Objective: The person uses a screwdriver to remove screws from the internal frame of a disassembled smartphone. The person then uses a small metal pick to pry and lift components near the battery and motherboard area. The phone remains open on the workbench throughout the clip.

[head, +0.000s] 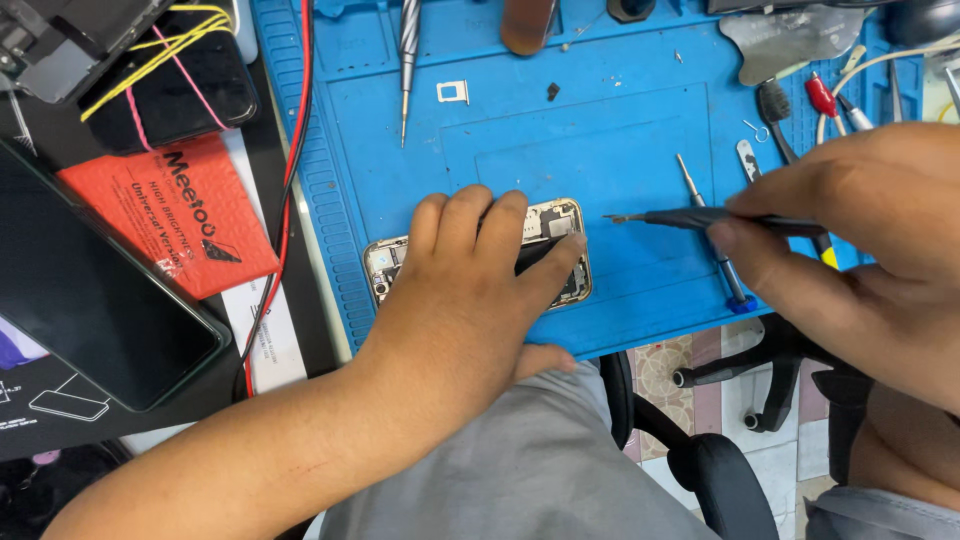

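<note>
Seen from above, a person works at a bench covered by a ribbed blue silicone repair mat (pixel 620 120). The left hand (pixel 470 285) lies flat with its fingers pressed side by side on an opened smartphone with a gold metal frame and exposed inner parts (pixel 555 225), holding it down near the mat's front edge. Only the phone's two ends show past the hand.

The right hand (pixel 860 225) pinches a pair of slim dark metal tweezers (pixel 700 218) between thumb and fingers. The tweezers lie level, their tip pointing left and hovering just beside the phone's right end, not touching it.

Under the tweezers, a thin screwdriver with a blue cap (pixel 712 240) lies on the mat. A second, silver screwdriver (pixel 407 60) lies near the mat's far edge, with a small silver card tray (pixel 453 92) just beside it. To the left of the mat sit a red padded pouch (pixel 170 215), red and black wires (pixel 285 200) and a dark tablet with a black screen (pixel 95 300). A black office chair (pixel 730 460) shows below the bench.
</note>
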